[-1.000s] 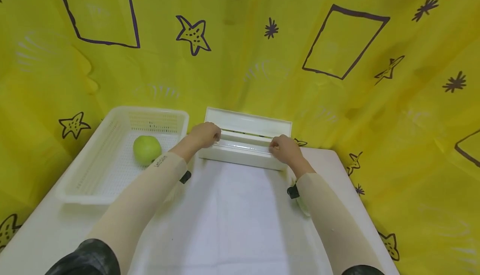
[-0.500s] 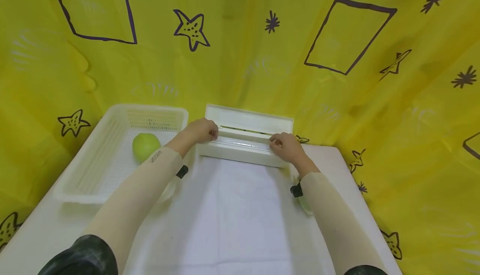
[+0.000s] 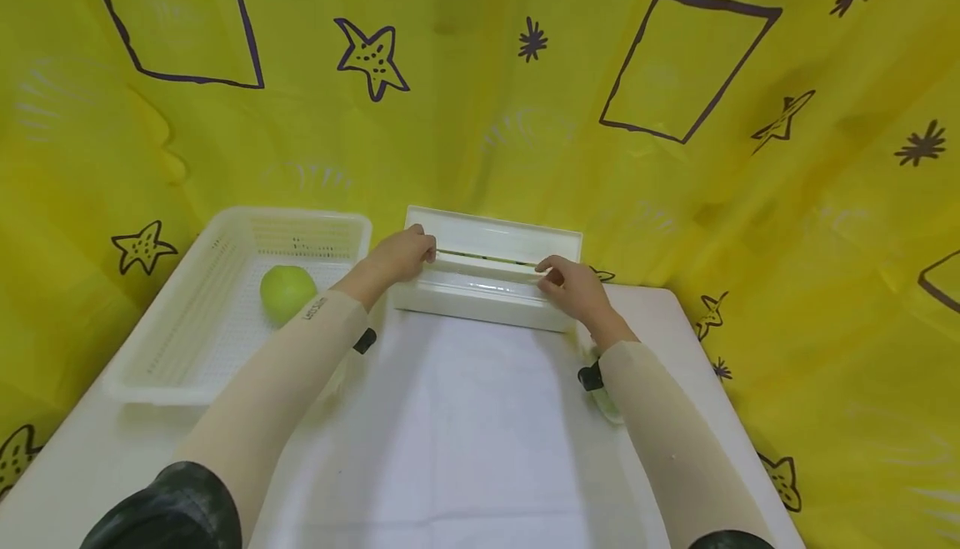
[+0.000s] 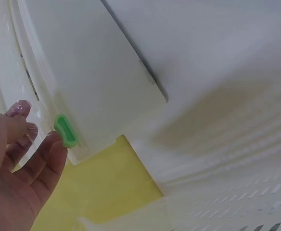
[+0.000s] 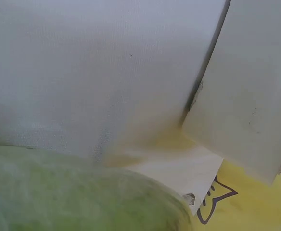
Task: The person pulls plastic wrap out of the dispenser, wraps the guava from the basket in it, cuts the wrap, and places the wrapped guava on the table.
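A white cling film dispenser (image 3: 480, 307) lies at the back of the table, its lid (image 3: 495, 235) raised. Clear cling film (image 3: 487, 284) shows shiny along its opening. My left hand (image 3: 401, 253) is at the dispenser's left end; in the left wrist view, glossy film wraps the thumb and forefinger that pinch it. Its lower fingers lie by a green end piece (image 4: 66, 131). At the other end is my right hand (image 3: 573, 286), forefinger and thumb bent at the opening; I cannot tell whether film is between them.
A white slotted basket (image 3: 217, 341) stands at left, holding a round green fruit (image 3: 287, 293). Below my right wrist lies a pale green rounded thing (image 5: 78, 192), partly hidden by the arm. Behind the table (image 3: 472, 432) hangs a yellow patterned curtain (image 3: 450, 132).
My left hand has risen slightly toward the lid. The right hand's forefinger has stretched out toward the lid, away from the thumb. The dispenser has stayed in place.
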A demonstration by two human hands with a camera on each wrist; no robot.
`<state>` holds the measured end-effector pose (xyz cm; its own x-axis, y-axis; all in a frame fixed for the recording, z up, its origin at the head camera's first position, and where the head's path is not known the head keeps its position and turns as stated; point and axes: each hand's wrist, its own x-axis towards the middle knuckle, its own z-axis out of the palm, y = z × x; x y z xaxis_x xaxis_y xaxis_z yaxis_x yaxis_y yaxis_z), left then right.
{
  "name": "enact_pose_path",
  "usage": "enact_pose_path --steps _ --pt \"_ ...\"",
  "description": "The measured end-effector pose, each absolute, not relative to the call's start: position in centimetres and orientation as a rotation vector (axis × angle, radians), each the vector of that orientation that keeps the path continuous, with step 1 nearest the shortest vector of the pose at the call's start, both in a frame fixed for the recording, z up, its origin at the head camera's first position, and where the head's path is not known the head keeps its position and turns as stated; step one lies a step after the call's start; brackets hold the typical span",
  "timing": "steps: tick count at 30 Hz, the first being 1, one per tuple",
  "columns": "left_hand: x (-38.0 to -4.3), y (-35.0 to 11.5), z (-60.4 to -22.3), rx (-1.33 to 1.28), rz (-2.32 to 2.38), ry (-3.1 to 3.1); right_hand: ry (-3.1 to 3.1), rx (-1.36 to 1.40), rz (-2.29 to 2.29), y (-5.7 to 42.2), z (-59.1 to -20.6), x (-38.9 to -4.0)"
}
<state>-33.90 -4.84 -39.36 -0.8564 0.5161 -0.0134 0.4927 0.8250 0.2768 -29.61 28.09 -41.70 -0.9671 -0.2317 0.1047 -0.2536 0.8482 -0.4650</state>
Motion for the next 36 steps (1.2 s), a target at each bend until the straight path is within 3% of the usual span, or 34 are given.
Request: enact_pose_path --steps 11,18,36 --pt "-34.1 -5.7 -40.2 0.761 0.501 2.937 -2.884 0.347 1.026 28.0 -42.0 -29.3" --pt "-33.8 -6.0 -40.0 0.814 0.579 2.94 -2.859 0.24 1.005 28.7 -42.3 -29.0" --pt "-32.9 -6.4 -38.6 0.821 0.566 2.923 -2.855 0.289 1.022 29.2 -41.5 -28.1"
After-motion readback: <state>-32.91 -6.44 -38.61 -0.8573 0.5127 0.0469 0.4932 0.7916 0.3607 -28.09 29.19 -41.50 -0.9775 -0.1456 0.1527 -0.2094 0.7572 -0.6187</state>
